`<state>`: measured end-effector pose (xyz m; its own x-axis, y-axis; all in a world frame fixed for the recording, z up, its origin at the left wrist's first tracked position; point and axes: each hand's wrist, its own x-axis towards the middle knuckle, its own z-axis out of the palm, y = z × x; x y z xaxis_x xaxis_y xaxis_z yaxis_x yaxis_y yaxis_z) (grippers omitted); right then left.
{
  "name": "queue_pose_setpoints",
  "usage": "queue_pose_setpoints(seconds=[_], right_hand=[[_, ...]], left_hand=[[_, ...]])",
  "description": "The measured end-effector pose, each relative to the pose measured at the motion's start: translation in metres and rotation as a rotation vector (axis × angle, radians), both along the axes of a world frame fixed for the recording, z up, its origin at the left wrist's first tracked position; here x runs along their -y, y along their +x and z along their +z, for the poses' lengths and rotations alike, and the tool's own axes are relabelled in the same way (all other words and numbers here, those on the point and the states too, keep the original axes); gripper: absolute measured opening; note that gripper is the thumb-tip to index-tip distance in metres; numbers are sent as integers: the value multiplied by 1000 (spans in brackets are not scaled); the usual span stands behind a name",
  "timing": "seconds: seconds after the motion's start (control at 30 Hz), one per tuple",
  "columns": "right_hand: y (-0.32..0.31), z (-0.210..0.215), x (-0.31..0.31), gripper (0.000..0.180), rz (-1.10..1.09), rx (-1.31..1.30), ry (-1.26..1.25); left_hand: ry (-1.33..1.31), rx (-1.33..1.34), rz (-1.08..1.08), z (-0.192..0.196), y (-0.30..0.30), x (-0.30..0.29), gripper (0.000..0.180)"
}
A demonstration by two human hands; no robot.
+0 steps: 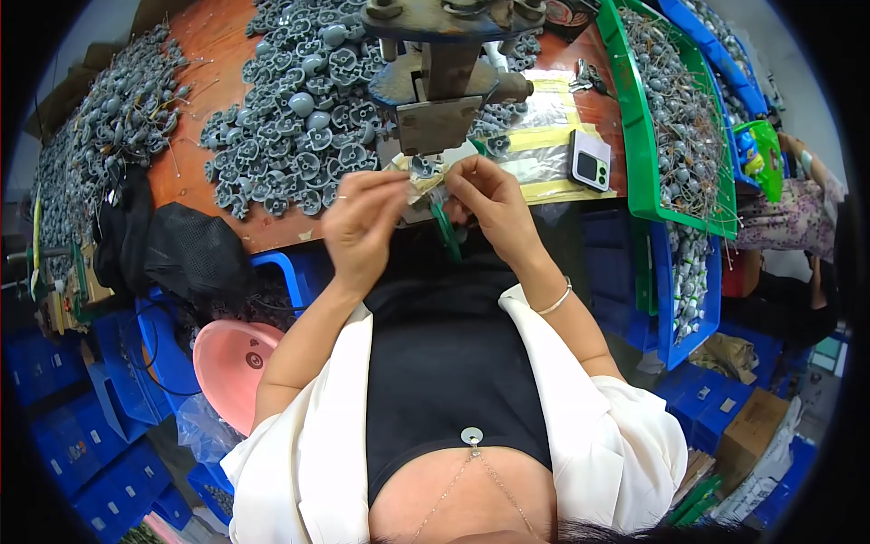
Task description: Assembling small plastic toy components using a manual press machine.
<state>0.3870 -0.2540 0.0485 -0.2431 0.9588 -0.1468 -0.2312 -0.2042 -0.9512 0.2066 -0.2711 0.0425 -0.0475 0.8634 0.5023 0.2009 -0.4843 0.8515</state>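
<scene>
A machine press head [441, 122] hangs over the table edge in front of me, with a small grey plastic part [423, 166] in the fixture under it. My left hand [361, 231] is raised just left of that fixture, fingers pointing towards it. Motion smears those fingers, so their grip is unclear. To the fixture's right, my right hand [494, 204] is closed, thumb and forefinger pinched together close to the part. Whatever lies in that pinch is too small or hidden to name. A green piece [446, 231] sits below, between the two hands.
Grey plastic housings [308, 104] are heaped left of the press, and wired grey parts [118, 109] farther left. A folding phone [590, 160] lies on yellow-taped sheets at right. Beyond stands a green crate [634, 172] of wired parts. A pink basin [237, 367] is beside my left arm.
</scene>
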Motion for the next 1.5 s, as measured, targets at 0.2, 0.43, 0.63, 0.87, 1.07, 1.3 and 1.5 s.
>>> queue_pose_setpoints(seconds=[0.2,0.43,0.63,0.87,1.07,1.3,1.5], right_hand=[[-4,-15,-5,10,-107,289,199],[-6,-7,-5,8,-16,514,385],[-18,-6,0,10,53,122,243],[-19,-16,-4,21,-147,666,421],[-24,-15,-2,25,-227,1001,682],[-21,-10,0,24,-225,1057,742],[21,20,-43,16,-433,795,656]], left_hand=[[-178,283,219,-3,-25,-5,10],[179,-676,544,17,-29,-6,34],[-142,-429,20,18,3,13,22],[-286,-308,121,-2,5,-14,16],[-179,-309,173,-8,12,-22,19],[-240,-273,47,-5,6,-30,21],[-259,-340,112,-3,7,-24,20]])
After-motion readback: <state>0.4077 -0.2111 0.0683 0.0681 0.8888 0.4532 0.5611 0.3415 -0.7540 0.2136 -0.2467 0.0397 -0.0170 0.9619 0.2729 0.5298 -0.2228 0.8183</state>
